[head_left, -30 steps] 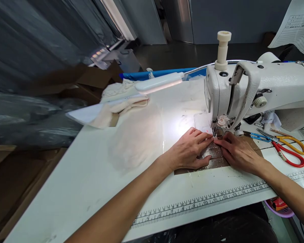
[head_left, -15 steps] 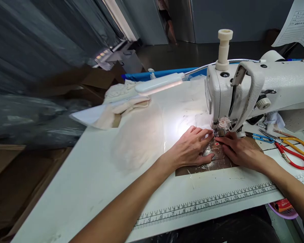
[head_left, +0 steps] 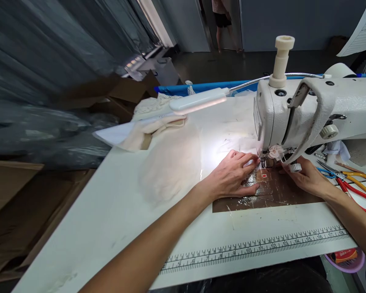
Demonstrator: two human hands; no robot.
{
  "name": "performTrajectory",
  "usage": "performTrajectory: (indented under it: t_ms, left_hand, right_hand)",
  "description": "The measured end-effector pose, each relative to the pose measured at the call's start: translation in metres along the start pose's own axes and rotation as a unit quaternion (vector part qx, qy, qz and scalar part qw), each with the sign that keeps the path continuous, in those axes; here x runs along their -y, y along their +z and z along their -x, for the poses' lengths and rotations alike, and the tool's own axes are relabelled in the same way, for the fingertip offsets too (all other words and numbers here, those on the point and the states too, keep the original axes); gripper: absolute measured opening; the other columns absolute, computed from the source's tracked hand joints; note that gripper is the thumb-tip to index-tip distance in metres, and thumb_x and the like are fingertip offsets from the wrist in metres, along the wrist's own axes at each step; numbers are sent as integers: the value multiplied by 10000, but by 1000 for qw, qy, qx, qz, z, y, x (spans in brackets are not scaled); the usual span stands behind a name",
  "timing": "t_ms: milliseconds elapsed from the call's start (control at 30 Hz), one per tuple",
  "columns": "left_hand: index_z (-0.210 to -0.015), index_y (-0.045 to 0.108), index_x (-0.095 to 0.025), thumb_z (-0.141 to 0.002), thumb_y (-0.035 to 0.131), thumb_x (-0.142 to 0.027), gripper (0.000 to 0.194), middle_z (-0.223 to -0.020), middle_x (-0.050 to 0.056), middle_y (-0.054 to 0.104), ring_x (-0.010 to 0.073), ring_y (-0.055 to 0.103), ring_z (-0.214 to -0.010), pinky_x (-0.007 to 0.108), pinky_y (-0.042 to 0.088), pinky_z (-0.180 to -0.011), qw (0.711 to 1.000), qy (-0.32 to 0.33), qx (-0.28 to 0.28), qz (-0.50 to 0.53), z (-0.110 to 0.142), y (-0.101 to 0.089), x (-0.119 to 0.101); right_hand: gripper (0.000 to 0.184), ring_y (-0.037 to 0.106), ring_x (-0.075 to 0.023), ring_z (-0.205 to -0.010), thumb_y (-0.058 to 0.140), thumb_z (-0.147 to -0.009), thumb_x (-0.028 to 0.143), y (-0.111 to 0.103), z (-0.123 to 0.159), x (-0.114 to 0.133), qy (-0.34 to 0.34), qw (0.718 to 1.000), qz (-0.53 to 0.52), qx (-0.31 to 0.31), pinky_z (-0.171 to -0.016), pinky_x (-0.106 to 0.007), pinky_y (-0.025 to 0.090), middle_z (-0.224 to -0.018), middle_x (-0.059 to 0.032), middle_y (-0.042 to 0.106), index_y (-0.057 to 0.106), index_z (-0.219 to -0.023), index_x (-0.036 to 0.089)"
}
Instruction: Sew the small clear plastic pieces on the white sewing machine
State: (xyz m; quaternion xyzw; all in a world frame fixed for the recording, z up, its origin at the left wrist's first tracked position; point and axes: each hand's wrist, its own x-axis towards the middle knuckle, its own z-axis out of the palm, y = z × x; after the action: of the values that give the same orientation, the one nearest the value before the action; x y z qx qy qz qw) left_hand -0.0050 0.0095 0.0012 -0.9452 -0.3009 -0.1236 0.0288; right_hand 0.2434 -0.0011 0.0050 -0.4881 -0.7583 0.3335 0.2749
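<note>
My left hand (head_left: 236,175) lies left of the presser foot (head_left: 266,162) of a white sewing machine (head_left: 311,110). Its fingers are stretched out and its thumb is apart, with the fingertips by the needle at a thin whitish piece of fabric (head_left: 247,144). To the right of the foot is my right hand (head_left: 311,179), fingers bent and closed, partly behind a ribbed white knob (head_left: 295,167). What its fingertips hold, if anything, is hidden. Beneath both hands is a shiny brown plate (head_left: 280,195). A pale ruffled bit (head_left: 276,151) hangs on the machine by the needle.
Scissors with yellow and red handles (head_left: 358,187) lie right of my right hand. A lamp (head_left: 198,101) reaches over the white table (head_left: 116,219). Pale fabric (head_left: 171,167) lies at left, cardboard boxes (head_left: 15,187) beyond the edge. A person (head_left: 222,20) stands in the background.
My right hand has moved right, away from the presser foot, uncovering more of the brown plate. My left hand stays by the needle. The view has shifted slightly left.
</note>
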Motion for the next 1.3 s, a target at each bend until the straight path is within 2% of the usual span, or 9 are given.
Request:
performTrajectory:
  t_ms: [167, 333, 500, 700, 867, 1067, 1133, 1200, 1300]
  left_hand:
    - [-1221, 563, -138, -915, 471, -498, 481, -1098, 131, 611, 275, 567, -1002, 432, 429, -875, 999, -27, 3, 29, 1, 0, 1]
    - [-1300, 523, -119, -905, 457, -511, 561, -1138, 145, 625, 338, 543, -1135, 543, 328, -1052, 995, -66, 66, 35, 1, -2, 1]
    - [-1331, 506, -122, -921, 433, -572, 614, -1243, 174, 601, 362, 515, -1203, 502, 413, -959, 990, -110, 89, 22, 6, -5, -4]
    - [-1337, 499, -119, -954, 380, -577, 609, -1424, 189, 500, 341, 547, -1171, 463, 447, -897, 988, -133, 78, -19, 12, -4, -12]
    - [-1330, 492, -104, -996, 318, -503, 549, -1459, 195, 468, 321, 559, -1161, 461, 456, -870, 991, -129, 14, -23, 14, 1, -11]
    - [-1039, 642, -138, -981, 430, -354, 308, -1081, 123, 699, 229, 637, -858, 392, 464, -795, 975, -117, -157, -104, 13, 3, -11]
    - [-1085, 641, -136, -979, 434, -313, 292, -1138, 135, 689, 232, 644, -910, 388, 467, -818, 968, -112, -181, -133, 12, 3, -10]
    - [-1184, 612, -128, -985, 430, -358, 355, -1291, 167, 622, 274, 620, -1072, 429, 454, -914, 968, -139, -156, -140, 9, 3, -7]
    - [-1263, 569, -117, -993, 388, -473, 482, -1404, 192, 533, 349, 539, -1226, 510, 427, -981, 969, -214, -28, -122, 0, 3, 1]
  right_hand:
    - [355, 626, -186, -683, 522, -882, 536, 3, 5, 3, 54, 995, -80, -10, -541, -284, 524, -841, -62, 666, 578, -955, 193]
    - [305, 645, -219, -690, 549, -866, 508, 7, 1, -6, 58, 996, -39, -47, -560, -314, 531, -789, -51, 677, 610, -900, 211]
    - [243, 610, -207, -645, 551, -862, 455, 9, 3, -10, 57, 996, 6, -71, -539, -301, 499, -717, -35, 654, 607, -810, 224]
    - [247, 575, -199, -616, 514, -862, 416, 11, 4, -12, 47, 995, 35, -78, -549, -299, 470, -652, -26, 615, 605, -740, 222]
    - [219, 592, -208, -665, 484, -854, 355, 13, 4, -16, 17, 996, 26, -87, -602, -315, 480, -698, -39, 640, 620, -755, 215]
    - [222, 601, -202, -673, 476, -849, 332, 15, 4, -16, 6, 996, 26, -85, -621, -315, 484, -708, -39, 636, 605, -710, 216]
    - [242, 588, -195, -650, 467, -857, 344, 15, 4, -14, 14, 995, 37, -87, -601, -310, 479, -696, -37, 624, 593, -692, 219]
    - [238, 583, -191, -640, 460, -863, 341, 16, 4, -12, 16, 995, 49, -87, -591, -307, 479, -706, -37, 624, 596, -710, 221]
    - [214, 615, -198, -679, 453, -865, 302, 17, 6, -9, 8, 994, 75, -79, -603, -306, 493, -782, -49, 650, 637, -794, 219]
